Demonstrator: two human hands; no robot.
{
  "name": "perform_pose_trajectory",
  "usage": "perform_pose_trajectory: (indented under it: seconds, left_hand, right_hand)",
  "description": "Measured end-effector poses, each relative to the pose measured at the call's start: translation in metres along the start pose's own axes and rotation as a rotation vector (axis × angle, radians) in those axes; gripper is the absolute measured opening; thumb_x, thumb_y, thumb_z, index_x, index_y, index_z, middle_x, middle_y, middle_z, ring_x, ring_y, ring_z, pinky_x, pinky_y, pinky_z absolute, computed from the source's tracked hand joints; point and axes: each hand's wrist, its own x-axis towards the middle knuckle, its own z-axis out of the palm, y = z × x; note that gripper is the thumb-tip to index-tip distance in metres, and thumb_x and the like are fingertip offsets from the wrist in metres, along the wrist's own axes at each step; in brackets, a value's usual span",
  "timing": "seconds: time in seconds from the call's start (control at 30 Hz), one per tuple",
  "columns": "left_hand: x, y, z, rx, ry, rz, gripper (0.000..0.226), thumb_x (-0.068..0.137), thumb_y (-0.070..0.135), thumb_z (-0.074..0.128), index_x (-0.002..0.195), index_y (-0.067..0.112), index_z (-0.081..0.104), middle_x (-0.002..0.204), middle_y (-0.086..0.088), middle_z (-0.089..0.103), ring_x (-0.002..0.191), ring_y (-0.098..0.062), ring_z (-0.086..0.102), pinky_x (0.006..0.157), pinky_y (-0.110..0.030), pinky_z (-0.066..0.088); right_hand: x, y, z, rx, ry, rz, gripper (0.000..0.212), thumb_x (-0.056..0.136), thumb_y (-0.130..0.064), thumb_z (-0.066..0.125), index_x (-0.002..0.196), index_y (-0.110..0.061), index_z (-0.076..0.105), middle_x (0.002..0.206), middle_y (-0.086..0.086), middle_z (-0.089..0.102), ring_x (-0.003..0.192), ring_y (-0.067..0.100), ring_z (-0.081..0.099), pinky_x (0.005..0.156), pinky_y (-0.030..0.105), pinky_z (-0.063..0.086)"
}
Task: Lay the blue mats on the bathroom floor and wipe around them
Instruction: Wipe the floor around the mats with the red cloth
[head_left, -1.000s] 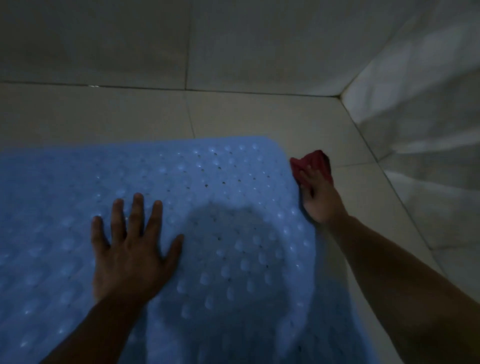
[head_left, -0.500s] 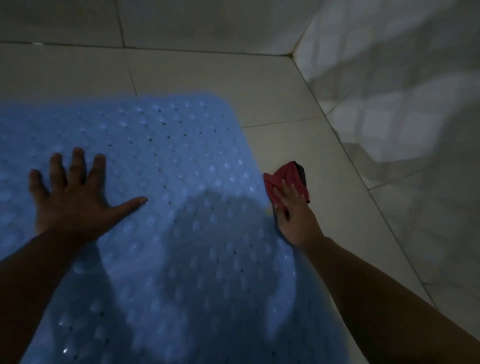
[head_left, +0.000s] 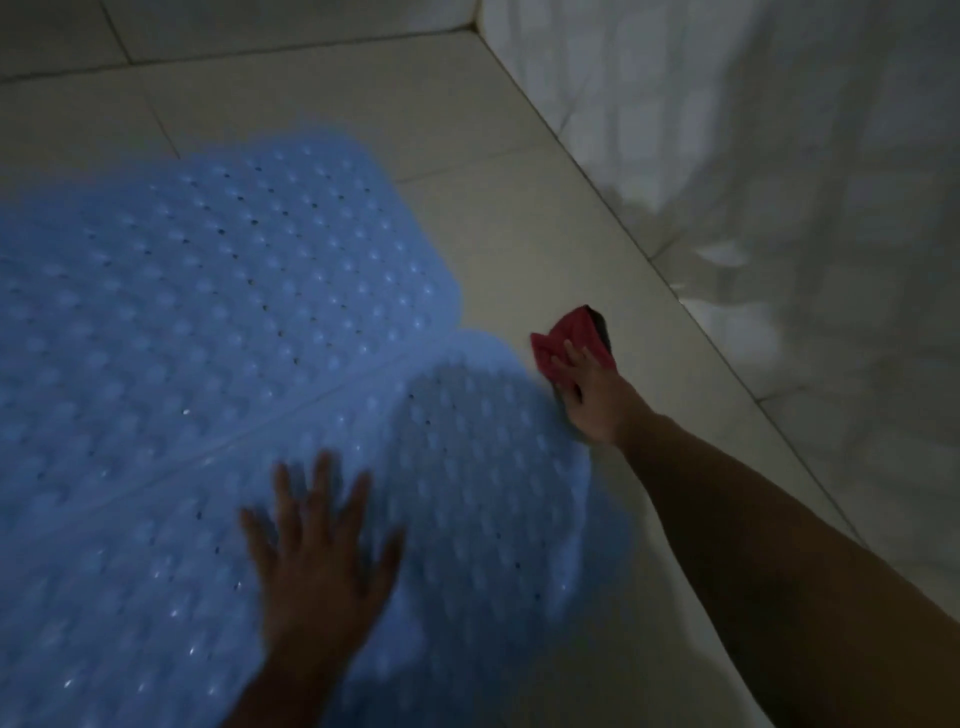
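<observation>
Two blue bubbled mats lie side by side on the pale tiled floor: the far mat (head_left: 234, 270) and the near mat (head_left: 467, 467), meeting along a slanted seam. My left hand (head_left: 317, 561) lies flat with spread fingers on the near mat, blurred. My right hand (head_left: 587, 395) presses a red cloth (head_left: 569, 338) onto the floor tile just beyond the near mat's right edge, fingers straight on top of the cloth. A dark edge shows at the cloth's far corner.
A white tiled wall (head_left: 779, 182) rises on the right and meets the floor along a diagonal line. Another wall runs along the back. Bare floor tiles (head_left: 519, 234) lie between the mats and the right wall. The room is dim.
My right hand has slid the red cloth along the mats' right edge toward me, past the seam. My left hand has shifted from the far mat to the near mat.
</observation>
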Motion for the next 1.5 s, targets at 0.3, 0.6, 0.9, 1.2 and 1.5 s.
perform_pose_trajectory:
  seconds: [0.3,0.6,0.9,1.2,1.5]
  left_hand:
    - [-0.04,0.015,0.019,0.129,-0.191,0.01,0.082,0.094,0.07,0.035,0.161,0.023,0.028,0.172,-0.011,0.003,0.157,-0.042,-0.005,0.119,-0.072,0.005]
    - [-0.053,0.01,0.022,0.102,-0.171,0.03,0.082,0.097,0.073,0.036,0.163,0.027,0.021,0.172,-0.01,0.002,0.157,-0.041,-0.004,0.12,-0.071,0.003]
    - [-0.079,-0.019,-0.018,-0.239,-0.076,-0.168,0.058,0.097,0.05,0.045,0.143,0.018,0.058,0.158,-0.011,0.044,0.153,-0.038,0.026,0.12,-0.063,0.023]
    - [-0.226,-0.051,-0.058,-0.163,-0.146,-0.905,0.077,0.086,0.058,0.035,0.156,0.027,0.04,0.17,-0.006,0.018,0.157,-0.038,0.008,0.125,-0.061,0.01]
    - [-0.273,-0.081,-0.104,-0.538,0.085,-0.991,0.066,0.088,0.043,0.043,0.15,0.02,0.05,0.159,-0.002,0.045,0.151,-0.02,0.034,0.122,-0.034,0.029]
  right_hand:
    - [-0.229,0.021,0.076,0.252,0.043,0.302,0.061,0.101,-0.044,0.024,0.16,-0.033,0.02,0.17,-0.003,0.012,0.157,0.022,0.005,0.127,0.051,0.013]
    - [-0.353,-0.097,0.128,0.263,-0.061,0.423,0.069,0.107,-0.027,0.03,0.156,-0.04,-0.017,0.166,-0.002,-0.02,0.153,0.026,-0.019,0.123,0.058,0.021]
    - [-0.399,-0.194,0.161,-0.054,-0.319,-0.138,0.071,0.097,-0.031,0.035,0.161,-0.013,0.012,0.169,0.017,0.0,0.155,0.042,-0.005,0.122,0.059,0.009]
    - [-0.409,-0.233,0.192,-0.197,-0.334,-0.785,0.061,0.087,-0.04,0.047,0.138,-0.01,0.061,0.153,0.02,0.045,0.144,0.043,0.035,0.104,0.061,0.039]
    - [-0.415,-0.323,0.207,-0.165,-0.431,-1.187,0.055,0.096,-0.033,0.043,0.146,-0.013,0.051,0.16,0.014,0.037,0.153,0.042,0.018,0.118,0.062,0.025]
